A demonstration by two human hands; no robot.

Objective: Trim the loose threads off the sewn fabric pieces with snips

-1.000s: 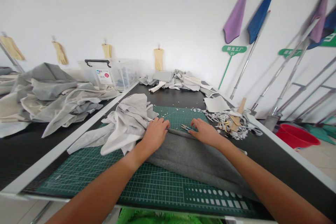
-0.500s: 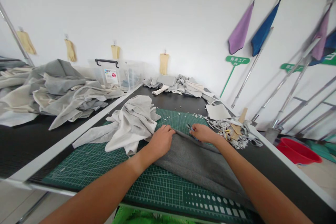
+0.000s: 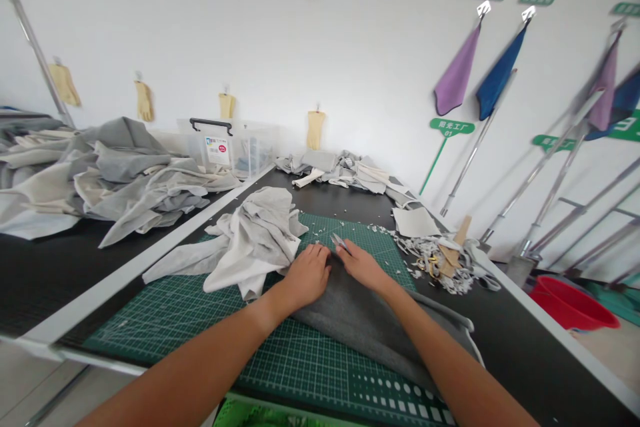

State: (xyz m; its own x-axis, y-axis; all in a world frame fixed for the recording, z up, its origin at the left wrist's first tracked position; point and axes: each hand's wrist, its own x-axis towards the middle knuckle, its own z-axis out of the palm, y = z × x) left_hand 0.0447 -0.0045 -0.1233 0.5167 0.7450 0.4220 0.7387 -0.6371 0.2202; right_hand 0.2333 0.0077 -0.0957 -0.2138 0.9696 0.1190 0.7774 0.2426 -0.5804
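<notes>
A dark grey cloth [image 3: 370, 320] lies folded across the green cutting mat [image 3: 280, 360]. My left hand [image 3: 307, 273] is closed on its upper left end, fingers bent over the edge. Just beside it, my right hand [image 3: 363, 265] grips a small pair of scissors [image 3: 339, 240], its metal tip pointing up and left past the cloth's edge. My palm hides the handles. Touching the left hand's far side is a crumpled light grey cloth [image 3: 255, 230], which spreads over the mat.
Scraps and cut strips [image 3: 453, 273] are heaped at the right. Behind them lies a pale square piece [image 3: 415, 221]. More cloths [image 3: 345, 167] fill the table's far end. A large cloth pile [image 3: 125, 167] and a clear plastic box [image 3: 217, 153] stand left. A red basin [image 3: 570, 303] is beyond the right edge.
My right hand has moved left with the scissors, close up to my left hand. The cloth's right end shows more now. The view has tilted slightly upward.
</notes>
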